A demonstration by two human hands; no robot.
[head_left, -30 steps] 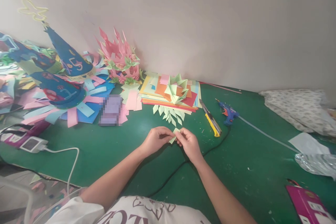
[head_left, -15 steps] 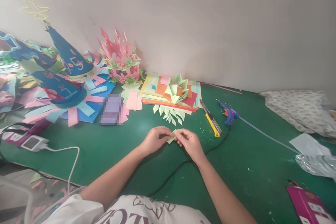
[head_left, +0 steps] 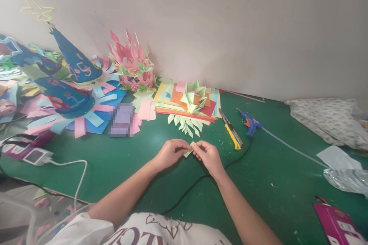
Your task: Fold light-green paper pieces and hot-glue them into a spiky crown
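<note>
A small piece of light green paper (head_left: 188, 154) is pinched between my two hands above the green table (head_left: 138, 172). My left hand (head_left: 172, 153) grips its left side with thumb and fingers. On the right, my right hand (head_left: 207, 154) has its thumb and fingers closed on the other side, so part of the paper is hidden. Just beyond my hands lie several folded green paper leaves (head_left: 185, 124). Behind them, a folded green paper crown (head_left: 195, 99) rests on a stack of coloured paper (head_left: 163, 108).
To the right lie a yellow utility knife (head_left: 231, 134) and a blue glue gun (head_left: 249, 122), its black cord (head_left: 195, 184) running under my right arm. A pink paper crown (head_left: 132, 65), blue cone hats (head_left: 74, 57) and a blurred purple block (head_left: 121, 120) stand or lie left. A white cable (head_left: 83, 176) hangs over the edge.
My fingers have shifted very slightly on the green paper, and a little more of it shows between them. Everything else on the table stays in place.
</note>
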